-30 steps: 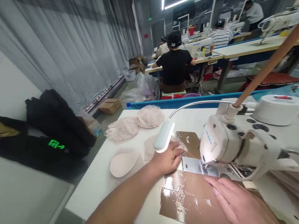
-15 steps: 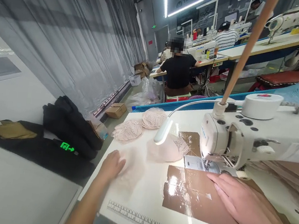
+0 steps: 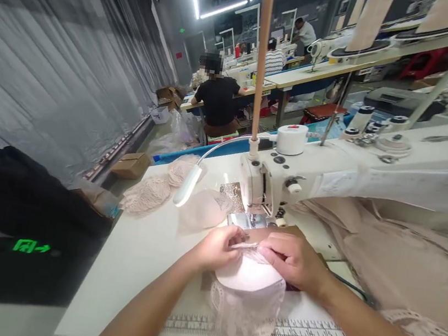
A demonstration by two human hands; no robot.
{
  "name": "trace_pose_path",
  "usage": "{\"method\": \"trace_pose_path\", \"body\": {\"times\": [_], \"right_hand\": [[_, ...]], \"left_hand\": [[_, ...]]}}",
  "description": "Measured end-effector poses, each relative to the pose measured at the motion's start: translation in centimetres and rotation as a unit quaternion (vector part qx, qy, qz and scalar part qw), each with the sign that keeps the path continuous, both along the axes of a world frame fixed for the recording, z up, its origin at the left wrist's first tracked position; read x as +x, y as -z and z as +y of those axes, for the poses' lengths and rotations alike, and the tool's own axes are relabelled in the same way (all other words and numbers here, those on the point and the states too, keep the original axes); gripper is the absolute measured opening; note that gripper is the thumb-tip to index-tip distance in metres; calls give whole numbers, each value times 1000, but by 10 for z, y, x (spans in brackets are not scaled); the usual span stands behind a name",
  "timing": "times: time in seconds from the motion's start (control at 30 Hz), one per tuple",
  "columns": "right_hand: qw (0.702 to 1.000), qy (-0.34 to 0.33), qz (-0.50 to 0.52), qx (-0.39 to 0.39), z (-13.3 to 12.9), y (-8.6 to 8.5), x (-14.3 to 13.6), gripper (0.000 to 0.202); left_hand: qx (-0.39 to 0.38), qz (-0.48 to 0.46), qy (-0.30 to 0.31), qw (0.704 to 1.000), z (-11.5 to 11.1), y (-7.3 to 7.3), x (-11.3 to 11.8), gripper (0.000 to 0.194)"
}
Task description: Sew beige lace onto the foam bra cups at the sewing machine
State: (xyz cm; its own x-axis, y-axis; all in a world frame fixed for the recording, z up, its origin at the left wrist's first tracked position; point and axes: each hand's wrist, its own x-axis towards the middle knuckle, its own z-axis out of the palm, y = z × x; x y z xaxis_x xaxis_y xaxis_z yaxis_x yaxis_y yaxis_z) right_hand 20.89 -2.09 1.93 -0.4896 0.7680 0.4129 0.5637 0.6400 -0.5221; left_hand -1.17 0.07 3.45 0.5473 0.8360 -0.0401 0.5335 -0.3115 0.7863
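Note:
Just in front of the sewing machine needle area, my left hand (image 3: 219,248) pinches the upper left edge of a pale lace piece (image 3: 250,274). The fingers of my right hand (image 3: 290,258) are closed on the same edge, a little to the right. The piece hangs toward me, its scalloped lace end over the printed ruler (image 3: 309,331). Under the hands lies a brown plate (image 3: 288,231), partly covered. The sewing machine (image 3: 252,186) stands right behind, its needle area lit. A sheer pale piece (image 3: 201,209) rests left of the metal needle plate (image 3: 246,220).
Two lace piles (image 3: 147,196) (image 3: 184,169) lie at the table's back left, beside a lit lamp (image 3: 187,186). Beige fabric (image 3: 394,259) is heaped at the right. A person in black (image 3: 217,100) sits at another table beyond. A cardboard box (image 3: 130,165) is on the floor.
My left hand has moved right with the blurred pale piece, now in front of the machine. My right hand has left the brown plate and grips the piece. The view has turned right.

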Motion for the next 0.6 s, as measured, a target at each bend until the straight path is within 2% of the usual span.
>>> {"method": "trace_pose_path", "body": {"times": [0.1, 0.23, 0.37, 0.47, 0.6], "right_hand": [[997, -23, -68, -30, -3, -2, -4, 33], [994, 9, -106, -32, -2, 2, -8, 33], [992, 49, -112, -26, 3, 8, -7, 24], [987, 83, -136, -34, 6, 11, -7, 20], [981, 97, -165, -22, 7, 12, -8, 21]], "left_hand": [[42, 30, -25, 998, 18, 8, 10, 26], [84, 59, -76, 992, 31, 13, 7, 17], [99, 66, -56, 991, 37, 15, 12, 14], [118, 69, -52, 989, 38, 9, 16, 11], [167, 72, -56, 982, 24, -11, 17, 14]]}}
